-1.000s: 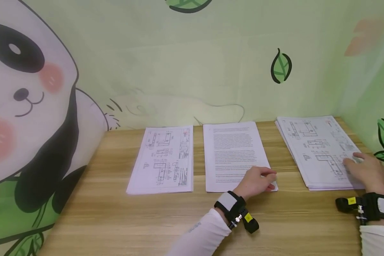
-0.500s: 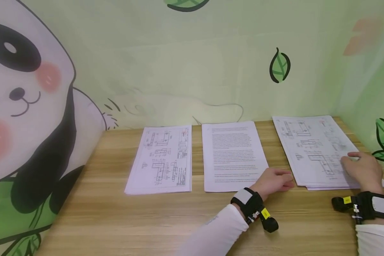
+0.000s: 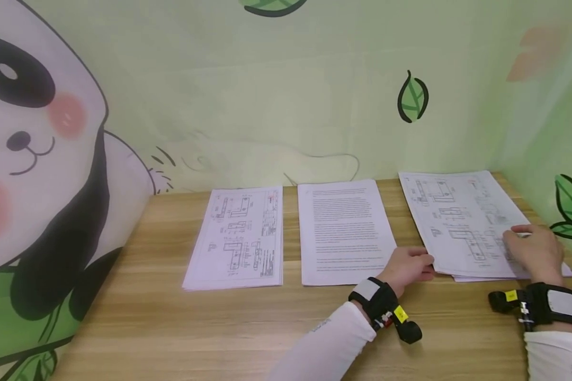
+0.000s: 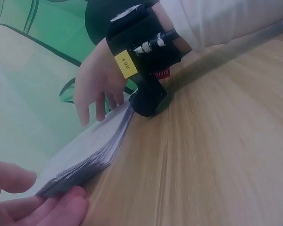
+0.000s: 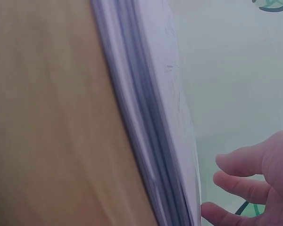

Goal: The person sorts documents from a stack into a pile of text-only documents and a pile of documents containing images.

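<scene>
A stack of printed drawing sheets (image 3: 457,211) lies at the right of the table, its upper sheets offset to the left over the lower ones. My left hand (image 3: 408,267) is at the stack's near left corner. In the left wrist view its fingers (image 4: 68,207) lie along the paper edges, while the thumb (image 4: 16,178) stays apart above. My right hand (image 3: 536,251) is over the stack's near right part, fingers loosely bent. The right wrist view shows the thick layered paper edge (image 5: 146,108) beside my right fingers, with a gap between thumb and fingers.
A stack of text pages (image 3: 343,233) lies in the middle of the wooden table (image 3: 209,333). Another stack of drawings (image 3: 235,238) is on its left. A panda-printed backdrop (image 3: 248,106) stands behind the table and continues along the right side.
My left hand has moved right, from the middle stack's near corner to the right stack's left corner. The right stack's upper sheets have slid left. The right hand stays over that stack.
</scene>
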`<state>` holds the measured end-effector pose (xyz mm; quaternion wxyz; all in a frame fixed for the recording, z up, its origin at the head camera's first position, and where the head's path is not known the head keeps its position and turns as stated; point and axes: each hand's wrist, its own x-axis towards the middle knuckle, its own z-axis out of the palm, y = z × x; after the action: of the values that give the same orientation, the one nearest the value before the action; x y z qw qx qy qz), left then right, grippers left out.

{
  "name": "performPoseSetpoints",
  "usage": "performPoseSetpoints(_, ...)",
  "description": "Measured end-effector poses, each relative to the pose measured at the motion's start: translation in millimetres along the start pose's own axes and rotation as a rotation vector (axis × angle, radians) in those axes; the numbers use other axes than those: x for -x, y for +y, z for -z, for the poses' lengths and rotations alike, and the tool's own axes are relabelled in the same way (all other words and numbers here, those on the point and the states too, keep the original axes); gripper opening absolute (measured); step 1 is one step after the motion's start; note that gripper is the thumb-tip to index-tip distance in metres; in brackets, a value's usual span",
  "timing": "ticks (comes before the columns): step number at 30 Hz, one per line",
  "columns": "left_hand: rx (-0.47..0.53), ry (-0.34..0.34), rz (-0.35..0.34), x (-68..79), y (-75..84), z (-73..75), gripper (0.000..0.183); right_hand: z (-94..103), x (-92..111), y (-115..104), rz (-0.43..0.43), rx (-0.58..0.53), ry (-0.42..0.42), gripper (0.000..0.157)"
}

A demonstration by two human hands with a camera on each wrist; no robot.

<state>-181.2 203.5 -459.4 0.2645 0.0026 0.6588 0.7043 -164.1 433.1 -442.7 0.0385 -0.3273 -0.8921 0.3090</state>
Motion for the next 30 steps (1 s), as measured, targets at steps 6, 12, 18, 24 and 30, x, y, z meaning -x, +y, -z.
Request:
performPoseSetpoints(6, 0.006, 0.027, -0.016, -0.4, 1.9, 2.4, 0.032, -2.3, -1.7, -4.8, -0.006, -0.018, -0.012, 0.056)
performPoseSetpoints(12, -0.002, 0.054, -0.044, -1.3, 5.5, 6.1, 0.035, -5.3, -3.3, -8.3, -0.017, -0.048, -0.004, 0.056)
performPoseSetpoints(18, -0.052, 0.110, -0.048, -2.6, 8.7, 13.9, 0.026, -6.4, 2.0, -15.1, 0.069, -0.070, -0.019, 0.057)
performPoseSetpoints(24, -0.124, 0.173, -0.082, -6.3, 6.1, 22.9, 0.028, -9.6, 2.2, -23.8, 0.127, -0.039, -0.076, 0.063)
performPoseSetpoints(30, -0.068, 0.137, -0.103, -9.9, 3.5, 38.6, 0.035, -19.9, 4.5, -38.5, 0.217, -0.095, -0.165, 0.078)
